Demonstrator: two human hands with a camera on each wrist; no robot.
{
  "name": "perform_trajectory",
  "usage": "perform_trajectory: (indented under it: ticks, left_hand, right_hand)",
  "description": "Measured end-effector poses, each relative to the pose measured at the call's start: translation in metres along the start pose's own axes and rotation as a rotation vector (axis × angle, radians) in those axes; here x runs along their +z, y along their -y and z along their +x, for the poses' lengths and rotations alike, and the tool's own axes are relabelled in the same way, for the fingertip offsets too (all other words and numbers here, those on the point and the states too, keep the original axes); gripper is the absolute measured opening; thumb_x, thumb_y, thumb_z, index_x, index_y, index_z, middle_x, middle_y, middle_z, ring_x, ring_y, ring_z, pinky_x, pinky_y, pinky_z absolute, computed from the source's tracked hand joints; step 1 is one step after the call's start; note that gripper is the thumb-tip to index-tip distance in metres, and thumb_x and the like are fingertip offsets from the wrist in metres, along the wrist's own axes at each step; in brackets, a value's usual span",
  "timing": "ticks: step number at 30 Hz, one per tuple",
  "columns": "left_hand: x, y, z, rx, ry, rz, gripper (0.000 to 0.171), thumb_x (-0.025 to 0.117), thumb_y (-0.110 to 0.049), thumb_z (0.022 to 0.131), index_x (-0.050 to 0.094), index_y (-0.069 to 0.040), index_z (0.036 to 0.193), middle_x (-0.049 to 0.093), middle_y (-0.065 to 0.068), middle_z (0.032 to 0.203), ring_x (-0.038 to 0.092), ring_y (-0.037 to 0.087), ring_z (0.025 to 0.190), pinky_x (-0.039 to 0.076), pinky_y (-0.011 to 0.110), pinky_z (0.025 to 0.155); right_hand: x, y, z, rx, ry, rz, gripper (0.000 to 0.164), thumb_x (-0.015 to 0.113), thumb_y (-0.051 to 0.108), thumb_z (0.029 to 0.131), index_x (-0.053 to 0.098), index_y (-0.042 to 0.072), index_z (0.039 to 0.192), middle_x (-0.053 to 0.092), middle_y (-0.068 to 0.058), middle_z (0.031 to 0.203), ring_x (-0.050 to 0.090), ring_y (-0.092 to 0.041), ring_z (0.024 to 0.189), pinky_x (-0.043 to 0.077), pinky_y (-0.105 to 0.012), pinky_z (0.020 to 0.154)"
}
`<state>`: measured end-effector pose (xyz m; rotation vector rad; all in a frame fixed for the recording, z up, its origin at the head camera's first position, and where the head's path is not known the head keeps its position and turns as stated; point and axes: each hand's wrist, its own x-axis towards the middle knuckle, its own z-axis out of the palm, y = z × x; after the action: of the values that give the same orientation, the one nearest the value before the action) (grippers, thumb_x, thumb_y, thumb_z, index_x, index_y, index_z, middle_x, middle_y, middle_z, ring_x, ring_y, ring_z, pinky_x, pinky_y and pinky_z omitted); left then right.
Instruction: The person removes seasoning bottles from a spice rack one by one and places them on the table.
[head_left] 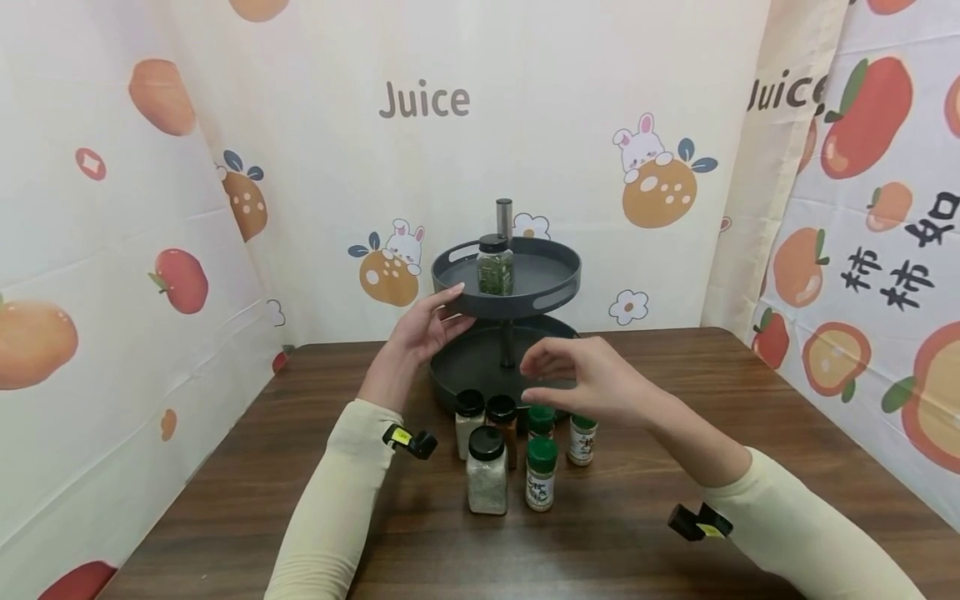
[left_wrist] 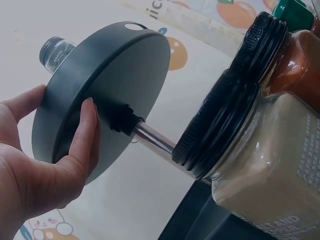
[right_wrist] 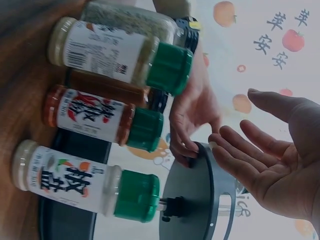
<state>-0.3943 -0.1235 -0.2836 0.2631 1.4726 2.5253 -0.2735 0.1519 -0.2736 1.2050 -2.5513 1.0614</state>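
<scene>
My left hand (head_left: 423, 329) holds the left rim of the upper tray (head_left: 540, 271) of a dark two-tier rack, thumb at the rim and fingers underneath. A black-lidded glass jar of green herbs (head_left: 495, 271) stands on that tray. My right hand (head_left: 588, 375) hovers in front of the lower tray (head_left: 461, 367), fingers loosely bent and nothing between them. Beneath it stand green-capped shakers; one labelled shaker (head_left: 540, 487) is in front, another shaker (head_left: 582, 442) is to the right. In the right wrist view, a shaker with red contents (right_wrist: 92, 115) is between two paler ones.
Left of the shakers stand black-lidded jars: a front jar with pale green contents (head_left: 487, 483), a beige one (head_left: 468, 433) and a reddish-brown one (left_wrist: 300, 65). All stand on the brown wooden table (head_left: 360, 533), before the rack. Printed curtains (head_left: 315, 125) enclose the back and sides.
</scene>
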Motion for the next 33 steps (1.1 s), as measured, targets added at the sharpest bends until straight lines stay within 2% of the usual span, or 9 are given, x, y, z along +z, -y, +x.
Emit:
perform_trajectory:
  ticks: [5,10,14,19,26,33]
  left_hand:
    - [0.001,-0.001,-0.001,0.003,-0.001,0.008,0.044,0.072,-0.021,0.090,0.051,-0.008,0.127,0.065,0.009,0.097,0.069,0.020,0.086,0.063,0.031,0.078]
    - [0.001,-0.001,-0.002,0.006,0.002,0.024,0.053,0.071,-0.021,0.091,0.046,-0.005,0.135,0.063,0.008,0.099,0.069,0.020,0.088,0.063,0.030,0.079]
    - [0.001,-0.001,-0.001,-0.001,0.007,0.020,0.058,0.071,-0.021,0.092,0.043,-0.004,0.140,0.063,0.009,0.100,0.069,0.021,0.089,0.063,0.031,0.079]
    - [0.000,-0.001,-0.002,-0.001,-0.006,0.014,0.051,0.070,-0.021,0.092,0.046,-0.006,0.135,0.063,0.010,0.101,0.069,0.021,0.087,0.063,0.031,0.078]
    - [0.001,-0.001,-0.002,-0.007,0.002,0.026,0.070,0.069,-0.021,0.093,0.032,-0.002,0.149,0.063,0.008,0.099,0.069,0.020,0.088,0.063,0.030,0.079]
    - [0.001,0.001,-0.001,0.000,-0.011,0.005,0.059,0.073,-0.021,0.090,0.043,-0.006,0.137,0.063,0.010,0.100,0.070,0.022,0.086,0.063,0.032,0.078]
  right_hand:
    - [-0.007,0.001,0.011,-0.005,-0.067,0.009,0.036,0.076,0.038,0.085,0.064,0.019,0.113,0.069,0.007,0.107,0.064,-0.005,0.100,0.059,-0.036,0.091]
    - [-0.016,0.002,0.019,0.030,-0.146,0.059,0.039,0.076,0.036,0.085,0.063,0.013,0.115,0.067,0.002,0.108,0.065,-0.015,0.102,0.057,-0.045,0.094]
    - [-0.023,0.005,0.025,0.048,-0.218,0.070,0.039,0.076,0.035,0.086,0.064,0.011,0.114,0.068,-0.002,0.108,0.064,-0.013,0.100,0.056,-0.046,0.095]
    - [-0.029,0.003,0.037,0.042,-0.283,0.061,0.039,0.073,0.037,0.088,0.064,0.011,0.115,0.069,-0.007,0.111,0.064,-0.011,0.100,0.056,-0.046,0.095]
    - [-0.033,-0.003,0.055,0.093,-0.341,0.096,0.046,0.072,0.043,0.087,0.062,0.012,0.120,0.070,-0.003,0.112,0.064,-0.011,0.102,0.057,-0.049,0.089]
    - [-0.036,-0.002,0.066,0.113,-0.393,0.162,0.051,0.073,0.044,0.086,0.060,0.011,0.123,0.067,-0.007,0.118,0.062,-0.014,0.107,0.053,-0.052,0.094]
